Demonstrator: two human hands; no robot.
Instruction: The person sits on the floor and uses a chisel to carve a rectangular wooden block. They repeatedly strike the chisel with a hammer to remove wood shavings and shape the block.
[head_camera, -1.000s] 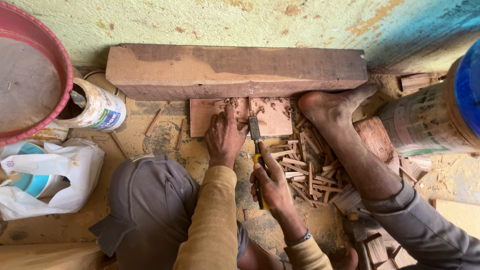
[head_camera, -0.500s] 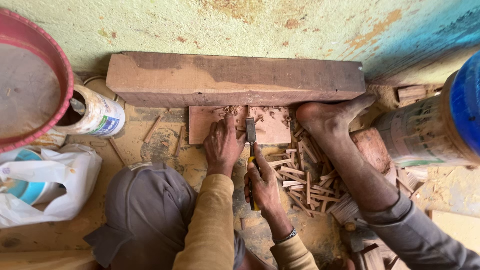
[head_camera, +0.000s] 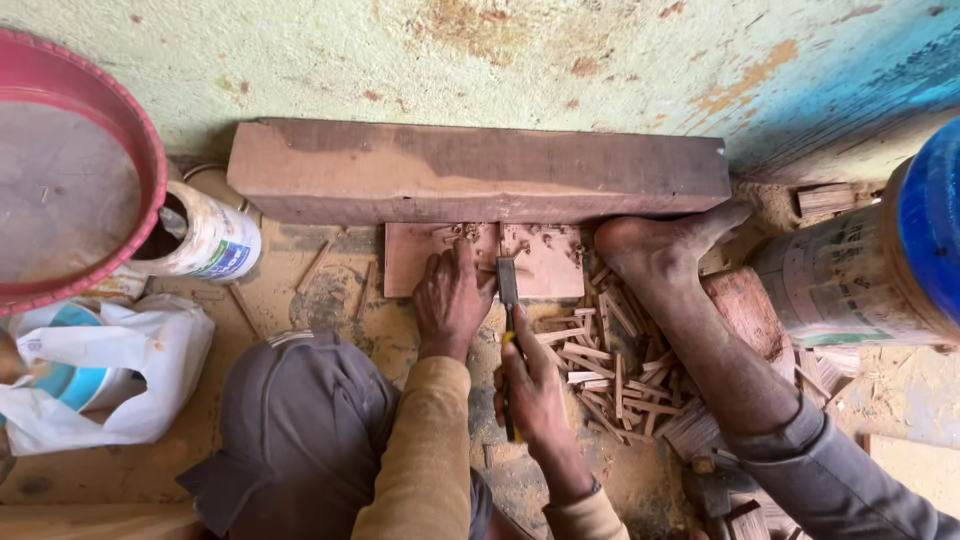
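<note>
Pressing the small board (head_camera: 545, 262) flat, left hand (head_camera: 452, 300) steadies while right-hand fingers (head_camera: 528, 372) clench the chisel (head_camera: 508, 290).

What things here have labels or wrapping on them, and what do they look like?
White can: lying on its side at the left, round, with a blue and green label.
Big drum: at the right, round, pale printed label, blue end.
White plastic bag: bottom left, crumpled, something blue and white inside.
</note>
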